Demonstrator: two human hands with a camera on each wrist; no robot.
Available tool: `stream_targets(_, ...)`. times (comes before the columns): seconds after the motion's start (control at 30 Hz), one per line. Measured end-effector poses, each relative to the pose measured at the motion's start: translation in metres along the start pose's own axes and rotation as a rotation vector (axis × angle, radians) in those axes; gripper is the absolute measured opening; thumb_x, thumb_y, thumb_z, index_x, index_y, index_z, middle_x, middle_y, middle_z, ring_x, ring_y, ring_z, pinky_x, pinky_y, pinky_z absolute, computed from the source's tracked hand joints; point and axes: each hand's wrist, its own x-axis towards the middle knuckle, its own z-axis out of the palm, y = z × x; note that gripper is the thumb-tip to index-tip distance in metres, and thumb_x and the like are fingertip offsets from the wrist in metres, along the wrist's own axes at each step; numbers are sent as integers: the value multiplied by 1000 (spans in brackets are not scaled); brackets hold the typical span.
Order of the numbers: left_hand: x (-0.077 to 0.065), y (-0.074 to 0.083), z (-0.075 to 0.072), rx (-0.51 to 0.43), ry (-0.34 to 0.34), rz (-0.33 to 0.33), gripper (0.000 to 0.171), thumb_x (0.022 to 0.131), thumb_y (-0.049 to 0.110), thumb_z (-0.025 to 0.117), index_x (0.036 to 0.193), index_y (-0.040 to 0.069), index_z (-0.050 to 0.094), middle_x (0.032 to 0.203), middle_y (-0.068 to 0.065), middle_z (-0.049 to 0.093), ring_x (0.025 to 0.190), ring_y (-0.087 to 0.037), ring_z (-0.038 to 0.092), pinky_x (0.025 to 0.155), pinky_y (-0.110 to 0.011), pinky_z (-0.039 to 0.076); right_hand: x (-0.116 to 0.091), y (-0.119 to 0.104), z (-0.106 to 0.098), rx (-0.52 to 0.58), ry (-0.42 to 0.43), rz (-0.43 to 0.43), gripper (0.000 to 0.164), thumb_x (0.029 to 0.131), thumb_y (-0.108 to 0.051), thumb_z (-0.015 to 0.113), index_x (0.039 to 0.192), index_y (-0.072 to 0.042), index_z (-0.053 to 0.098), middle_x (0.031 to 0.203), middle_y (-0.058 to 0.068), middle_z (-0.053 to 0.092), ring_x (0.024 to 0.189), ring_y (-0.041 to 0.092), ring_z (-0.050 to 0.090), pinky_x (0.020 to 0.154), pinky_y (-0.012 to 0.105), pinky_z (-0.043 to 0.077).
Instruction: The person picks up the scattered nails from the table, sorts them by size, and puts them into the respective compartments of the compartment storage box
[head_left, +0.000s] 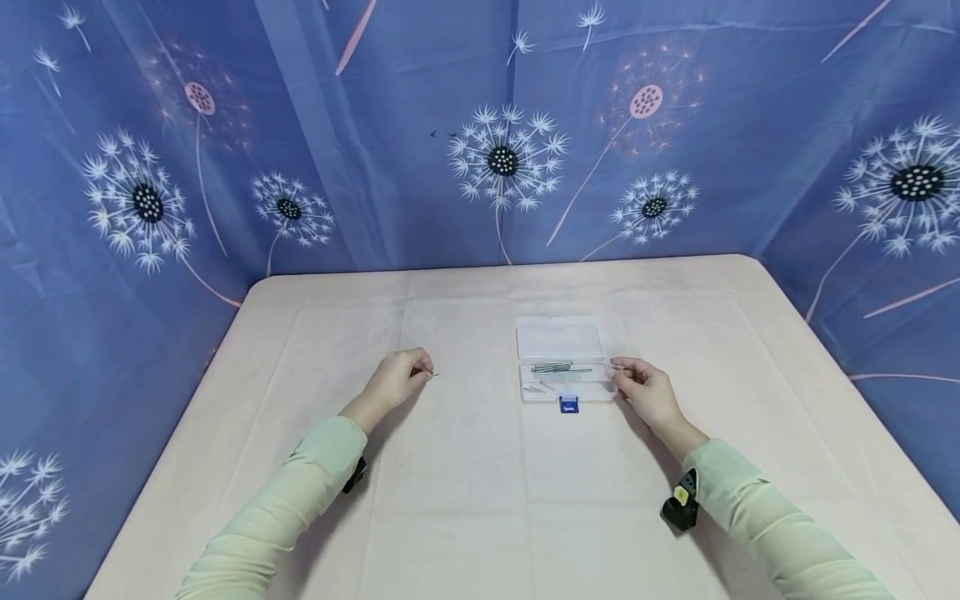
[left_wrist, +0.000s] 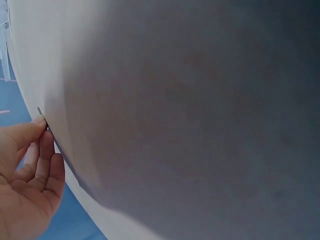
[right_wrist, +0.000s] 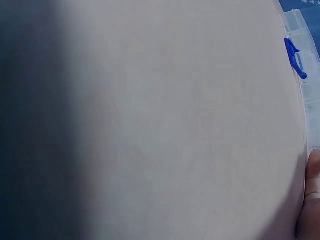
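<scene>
In the head view my left hand is left of the box, pinching a thin dark metal piece between thumb and forefinger. Its tip sticks out past the fingertips in the left wrist view; its exact kind is too small to tell. A clear plastic box lies with its lid folded back and its blue latch toward me. Inside are several thin metal rods and a few smaller pieces. My right hand grips the box's right end with thumb and fingers.
A pale cloth covers the table. Blue curtains with a dandelion print stand behind it and at both sides. A black wrist camera hangs beneath the right sleeve.
</scene>
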Motion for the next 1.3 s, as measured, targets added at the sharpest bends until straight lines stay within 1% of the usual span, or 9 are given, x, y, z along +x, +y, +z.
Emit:
stream_targets(0.23,-2,1,4,82,2,54,4,89,1,61,93,2,61,88,-11,67,83,-23,65,74,-33,55,2,3,0,-15,-9,3,35,95,-13,54,124,8,53,90,3,56,71,0,52,63,13,50)
stream_targets(0.33,-1,2,5,97,-1,65,5,89,-1,59,93,1,60,86,-11,65,80,-22,64,72,-32,54,2,3,-1,-12,-4,-1,35,96,-13,54,123,8,54,91,3,58,71,-1,52,64,13,49)
stream_targets(0.5,-1,2,5,91,-13,71,8,88,-3,56,95,-1,59,85,-11,63,75,-19,60,68,-31,52,1,2,-1,-7,3,-13,35,95,-13,55,123,9,54,89,2,59,70,-1,52,63,13,49)
stream_targets(0.6,-2,1,4,76,-28,71,10,89,-3,55,98,-4,59,87,-13,63,78,-21,61,70,-33,52,2,2,-1,5,0,-16,35,95,-12,55,123,9,54,88,2,59,69,-2,52,62,13,49)
stream_targets(0.67,-3,1,3,56,-39,64,12,90,-2,55,100,-4,60,91,-15,63,83,-24,61,73,-35,53,1,2,-1,12,-1,-19,35,95,-11,55,122,10,54,88,2,59,68,-2,52,62,13,49)
stream_targets(0.8,-4,-1,1,5,-69,43,14,92,-1,53,101,-3,63,95,-16,62,87,-26,60,76,-37,53,1,2,-1,16,-5,-26,35,95,-12,55,123,10,54,89,4,59,68,-2,52,61,13,49)
stream_targets(0.97,-3,-6,-1,-57,-83,38,15,94,0,51,99,0,65,95,-13,61,83,-21,56,72,-33,50,0,0,-2,12,-8,-26,36,95,-12,55,123,10,53,91,6,59,69,-1,51,62,13,49)
stream_targets(1.13,-2,-7,-2,-96,-71,61,15,91,0,52,96,-1,66,91,-13,62,78,-19,54,70,-32,48,0,0,-2,10,-6,-19,35,96,-12,54,123,10,53,91,5,58,70,-1,51,62,13,49)
stream_targets(1.3,-2,-9,-1,-121,-65,52,12,90,1,54,94,0,66,89,-11,61,77,-17,53,70,-30,48,0,1,-2,2,-5,-10,35,95,-12,54,123,9,54,89,3,57,69,0,51,61,13,49)
